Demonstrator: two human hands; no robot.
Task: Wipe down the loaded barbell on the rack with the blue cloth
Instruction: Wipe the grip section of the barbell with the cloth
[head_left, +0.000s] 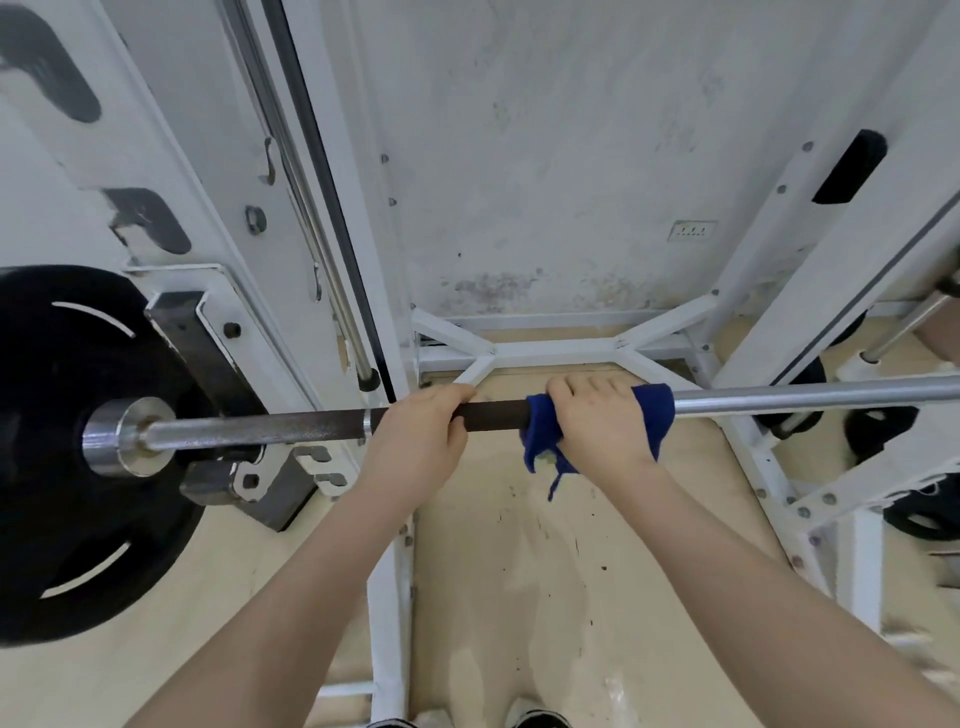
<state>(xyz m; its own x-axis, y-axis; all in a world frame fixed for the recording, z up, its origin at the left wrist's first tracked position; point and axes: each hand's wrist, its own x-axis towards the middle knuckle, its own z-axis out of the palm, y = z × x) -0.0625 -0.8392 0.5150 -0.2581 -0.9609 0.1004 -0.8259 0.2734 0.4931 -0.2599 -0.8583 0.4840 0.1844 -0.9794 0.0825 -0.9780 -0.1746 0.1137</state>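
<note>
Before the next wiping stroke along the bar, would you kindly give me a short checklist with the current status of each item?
1. Blue cloth wrapped around the barbell: ok.
2. Right hand grips the cloth on the bar: ok.
3. Left hand steadies the bare bar beside it: ok.
4. Bar seated on the rack: left side ok, right side cannot tell.
5. Black plate held on by a collar: cannot tell.
6. Bar to the right free of obstacles: ok.

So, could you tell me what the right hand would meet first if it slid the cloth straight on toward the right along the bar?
The right hand, wrapped round the blue cloth, faces only bare silver bar up to the picture's edge; the way looks free.
</note>
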